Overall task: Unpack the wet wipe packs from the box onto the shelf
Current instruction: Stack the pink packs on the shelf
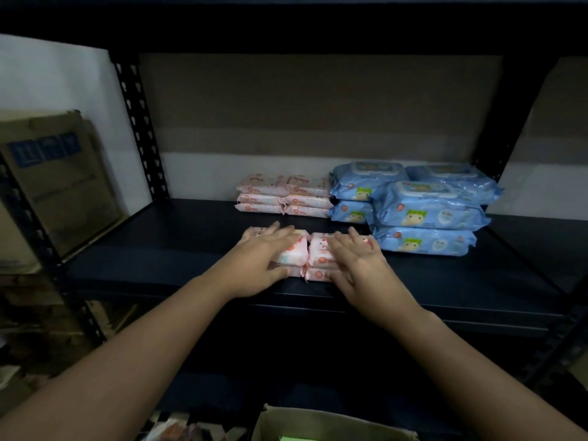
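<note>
Left hand: fingers straight, slightly spread, lying flat on the left stack of small pink wet wipe packs at the shelf front. Right hand: likewise extended, palm down on the right pink stack. The stacks touch. Soft glossy film wrappers; print unreadable. Behind: more pink packs; beside them, larger blue packs with a cartoon figure. Open cardboard box below.

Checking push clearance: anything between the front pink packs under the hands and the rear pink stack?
Nothing: bare dark shelf separates the front pink packs from the rear pink stack, per the head view.
</note>
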